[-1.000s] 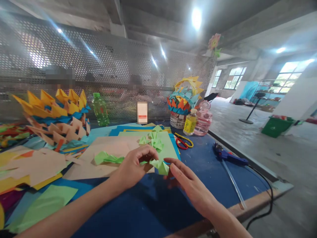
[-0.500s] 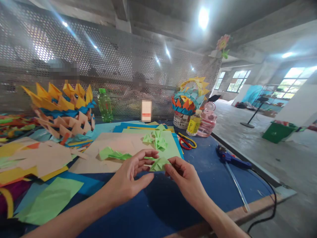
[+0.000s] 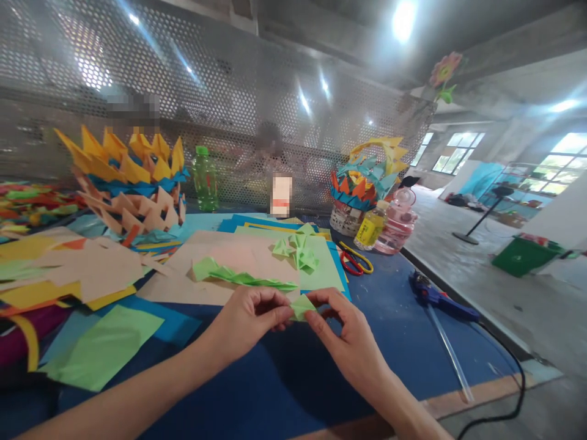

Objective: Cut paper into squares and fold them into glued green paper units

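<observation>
A small folded piece of light green paper (image 3: pixel 302 307) is held between both hands above the blue table. My left hand (image 3: pixel 257 311) pinches its left edge with thumb and fingers. My right hand (image 3: pixel 340 318) grips the right edge the same way, fingers bent behind it. Just beyond my hands lies a strip of joined green paper folds (image 3: pixel 243 278) on a sheet of peach paper (image 3: pixel 183 290). Several loose green folded pieces (image 3: pixel 302 252) rest on a pale green sheet (image 3: pixel 332 276) farther back.
Right of the sheets lie red-and-yellow scissors (image 3: pixel 355 260) and a blue glue gun (image 3: pixel 440 297) with a clear stick and black cord. Bottles and paper crowns (image 3: pixel 137 208) stand along the back. Coloured paper (image 3: pixel 110 342) is heaped at left.
My left fingers, spread beside the green piece before, have closed on its left edge. My right hand keeps its grip. The camera view has shifted somewhat.
</observation>
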